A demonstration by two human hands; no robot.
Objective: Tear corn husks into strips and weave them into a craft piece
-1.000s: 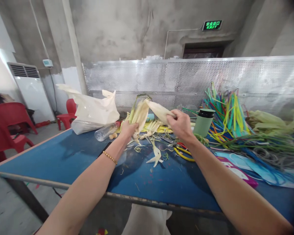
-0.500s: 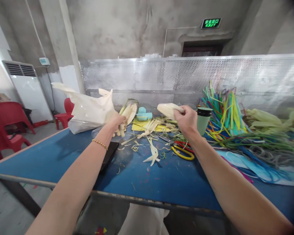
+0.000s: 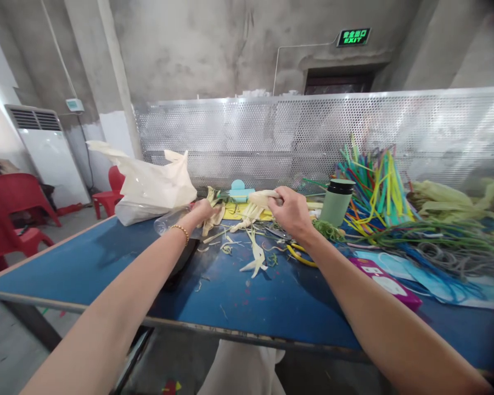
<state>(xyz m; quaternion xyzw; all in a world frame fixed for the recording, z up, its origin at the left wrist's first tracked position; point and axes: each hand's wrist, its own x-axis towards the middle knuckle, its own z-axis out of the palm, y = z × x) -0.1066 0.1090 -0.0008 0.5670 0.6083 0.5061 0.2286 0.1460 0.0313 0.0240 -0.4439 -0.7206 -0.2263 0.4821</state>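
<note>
My left hand (image 3: 201,213), a beaded bracelet at its wrist, is closed around a bundle of dried corn husk (image 3: 214,218), low over the table; the fingertips are partly hidden. My right hand (image 3: 291,211) grips a pale, folded corn husk (image 3: 260,197) between thumb and fingers, its free end pointing left. Between and below the hands, more husk strips (image 3: 255,258) lie on the blue table (image 3: 239,307). Yellow sheets (image 3: 234,210) lie behind them. Yellow-handled scissors (image 3: 300,257) rest below my right hand.
A white plastic bag (image 3: 152,186) stands at left. Behind the hands is a teal object (image 3: 241,193). To the right stand a green cup (image 3: 336,203) and colourful pipe-cleaner-like strips (image 3: 379,186), with a purple box (image 3: 389,282) nearer. A perforated metal panel (image 3: 247,126) runs along the back.
My right hand has moved left and slightly down with its husk, toward the middle. My left hand has lowered slightly, and its bundle has tipped down toward the table.
</note>
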